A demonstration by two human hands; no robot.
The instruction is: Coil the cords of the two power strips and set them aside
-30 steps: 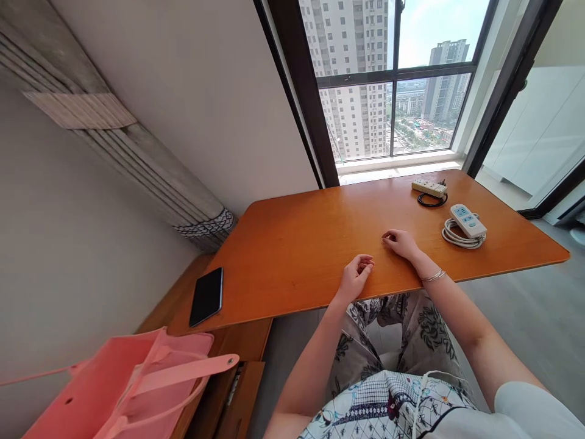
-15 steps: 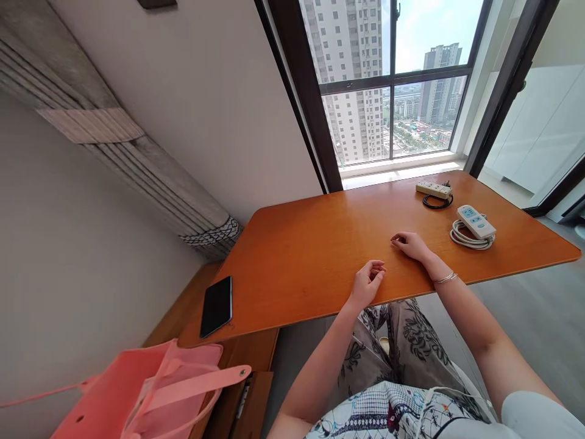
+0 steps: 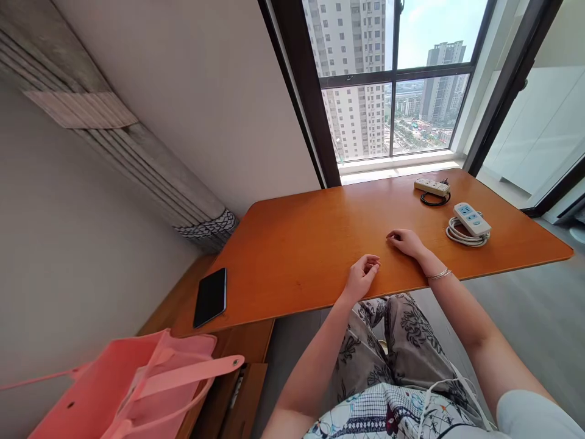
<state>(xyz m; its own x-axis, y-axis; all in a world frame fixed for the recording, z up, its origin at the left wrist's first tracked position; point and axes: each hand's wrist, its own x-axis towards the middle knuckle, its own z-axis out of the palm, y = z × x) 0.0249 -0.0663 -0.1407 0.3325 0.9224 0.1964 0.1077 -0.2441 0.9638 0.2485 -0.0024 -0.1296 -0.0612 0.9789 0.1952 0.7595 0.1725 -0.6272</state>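
My left hand (image 3: 362, 277) rests at the near edge of the orange-brown table (image 3: 292, 256), its fingers loosely curled. Farther right, my right hand (image 3: 406, 241) lies on the tabletop, with fingers bent inward and a bracelet on the wrist. No object shows in either hand. Right of my right hand sits a white power strip (image 3: 472, 219) on its coiled white cord (image 3: 467, 239). Behind it, near the window, is a cream power strip (image 3: 432, 187) with a black cord (image 3: 435, 200). A dark tablet (image 3: 211, 297) lies at the table's left end.
A pink bag (image 3: 114, 390) stands at the lower left, beside a wooden drawer unit (image 3: 249, 396). A grey curtain (image 3: 159, 177) hangs along the left wall. The window (image 3: 393, 79) is beyond the table's far edge. My legs are under the near edge.
The view has shifted slightly, so the table and its objects sit a little higher and farther left. Both hands keep nearly the same pose and place on the table.
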